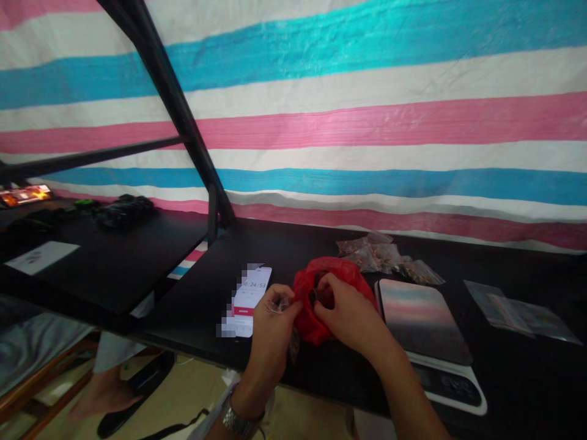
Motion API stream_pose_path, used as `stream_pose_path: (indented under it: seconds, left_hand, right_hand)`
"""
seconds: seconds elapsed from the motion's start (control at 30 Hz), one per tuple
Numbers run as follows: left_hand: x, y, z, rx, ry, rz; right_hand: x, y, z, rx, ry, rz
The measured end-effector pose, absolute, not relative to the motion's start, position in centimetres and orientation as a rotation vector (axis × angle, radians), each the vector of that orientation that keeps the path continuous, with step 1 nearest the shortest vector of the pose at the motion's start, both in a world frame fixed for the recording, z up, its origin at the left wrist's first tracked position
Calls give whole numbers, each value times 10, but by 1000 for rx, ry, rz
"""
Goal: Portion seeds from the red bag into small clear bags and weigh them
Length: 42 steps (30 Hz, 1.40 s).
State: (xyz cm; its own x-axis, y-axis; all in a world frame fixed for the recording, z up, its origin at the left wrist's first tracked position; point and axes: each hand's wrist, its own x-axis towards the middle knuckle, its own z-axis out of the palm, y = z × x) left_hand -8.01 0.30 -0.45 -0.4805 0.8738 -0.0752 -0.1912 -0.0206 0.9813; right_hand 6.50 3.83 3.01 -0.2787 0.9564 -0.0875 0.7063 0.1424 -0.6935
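A crumpled red plastic bag (pixel 330 264) stands on the black table with its mouth spread. At that mouth is my right hand (pixel 346 308), its thumb and fingers curled together in a pinch; what they hold, if anything, is hidden. Just left of the bag, my left hand (pixel 274 327) is closed on a small clear plastic bag (pixel 294 348), part of which hangs below the fingers. Behind the red bag lie several filled clear zip bags (pixel 383 256) with small brownish pieces inside. To the right sits a kitchen scale (pixel 424 315) with a shiny plate.
Left of my hands a phone (pixel 252 293) shows a running timer. Flat zip bags (pixel 518 311) lie at the far right. A dark metal post (pixel 183 122) slants up between two black tables. On the left table (pixel 114 256) are a white sheet and dark bundles; a person's foot shows below.
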Motion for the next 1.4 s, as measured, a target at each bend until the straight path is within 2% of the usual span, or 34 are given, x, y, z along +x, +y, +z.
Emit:
stream_pose_path:
  seconds: [0.67,1.13,1.4]
  left_hand:
    - [-75,8,-3,652,1344,1615]
    - [-79,10,-8,709,1420,1591]
    - [-88,9,1,923,1608,1704]
  right_hand:
    - [62,42,26,-1652,-1980,906]
    - [78,48,22,-1423,-1742,1209]
    - [80,48,32,-1444,-1745,1104]
